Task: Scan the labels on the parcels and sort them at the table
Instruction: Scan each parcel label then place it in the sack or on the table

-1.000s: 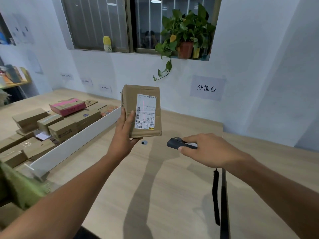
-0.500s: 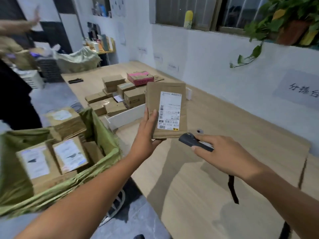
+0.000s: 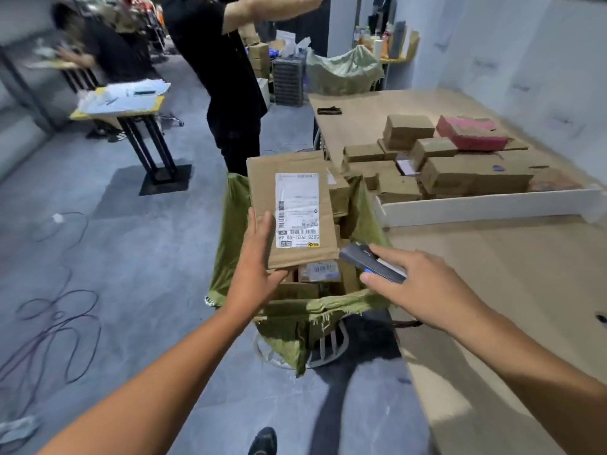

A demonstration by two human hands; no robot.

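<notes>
My left hand [image 3: 254,257] holds a flat brown cardboard parcel [image 3: 262,178] by its lower left edge, white label facing me, above a green-lined basket [image 3: 230,224] of more parcels. My right hand [image 3: 414,284] grips a dark handheld scanner [image 3: 368,262] whose tip points at the parcel's lower right corner. Behind a white divider [image 3: 486,206] on the wooden table [image 3: 512,290], several brown parcels [image 3: 460,178] and a pink one [image 3: 469,134] lie in a pile.
A person in black [image 3: 223,77] stands just beyond the basket with arms raised. Another person stands at the far left by a small yellow-edged table [image 3: 121,103]. Cables [image 3: 56,316] loop on the grey floor at left. A second green sack [image 3: 341,72] sits at the back.
My view has swung left from the wall and table toward the floor and basket. The parcel and scanner, still in my hands, now hover over the green basket instead of the tabletop.
</notes>
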